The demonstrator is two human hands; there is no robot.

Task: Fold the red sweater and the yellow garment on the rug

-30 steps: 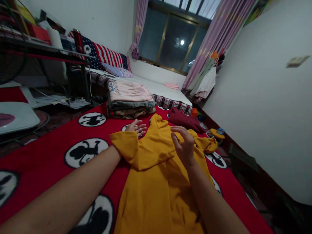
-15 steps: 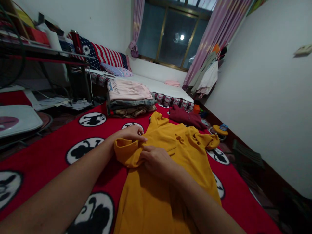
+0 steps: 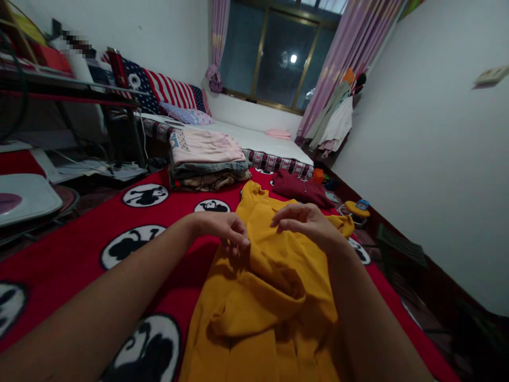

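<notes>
A mustard-yellow dress [image 3: 262, 313] with long sleeves lies spread on the red blanket, its lower end cut off by the bottom of the view. One of its sleeves [image 3: 258, 302] is folded inward across the body. With thumb and fingers pinched together, my left hand [image 3: 230, 231] grips the cloth at the dress's left edge. My right hand [image 3: 302, 220] hovers over the upper part of the dress, fingers curved and apart, with nothing in it.
The red blanket [image 3: 151, 286] has round black-and-white animal prints. Beyond the dress stand a folded clothes stack [image 3: 209, 159] and a maroon garment [image 3: 300, 188]. A cluttered desk [image 3: 115, 93] is at left, a bed [image 3: 238, 135] at the back. A folding stool [image 3: 401, 246] stands at right.
The near sleeve has been brought rightward and now lies across the dress's body. My right hand has let go of the cloth and moved up and to the right; my left hand shifted slightly right.
</notes>
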